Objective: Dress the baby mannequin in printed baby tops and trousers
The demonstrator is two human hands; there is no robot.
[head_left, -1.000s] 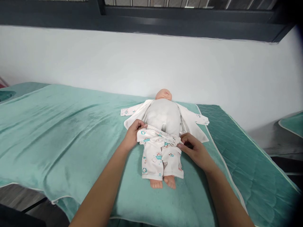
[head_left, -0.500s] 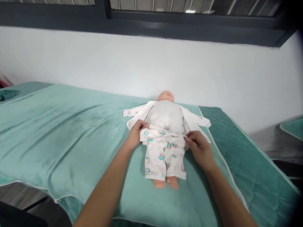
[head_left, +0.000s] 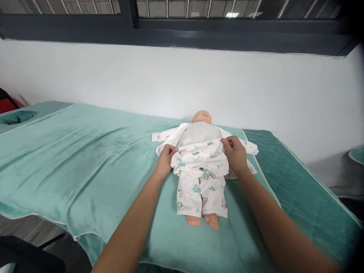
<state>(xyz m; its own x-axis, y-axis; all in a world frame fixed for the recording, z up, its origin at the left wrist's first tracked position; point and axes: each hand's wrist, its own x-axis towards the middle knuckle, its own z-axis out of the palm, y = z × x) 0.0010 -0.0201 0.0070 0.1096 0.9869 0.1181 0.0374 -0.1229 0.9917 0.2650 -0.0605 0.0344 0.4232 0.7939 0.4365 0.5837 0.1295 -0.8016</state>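
A baby doll [head_left: 201,116] lies on its back on a green blanket [head_left: 85,159], its head toward the wall and bare feet toward me. Printed white baby pants [head_left: 196,155] cover its legs and lower belly. My left hand [head_left: 167,159] pinches the waistband at the left side. At the right, my right hand [head_left: 235,151] grips the waistband too and holds it higher, so the band is stretched across the belly. A white printed baby shirt [head_left: 163,135] is spread open under the doll, with sleeves out to both sides.
A darker quilted green cover [head_left: 284,167] shows at the right. Behind the bed stand a white wall [head_left: 113,76] and a dark window frame [head_left: 227,34]. A black object [head_left: 28,254] is at the lower left, and something red [head_left: 5,105] at the far left edge.
My right hand has moved up with the waistband, pulling the pants higher over the doll's belly. My left hand keeps its hold at the other side. The view has shifted slightly.
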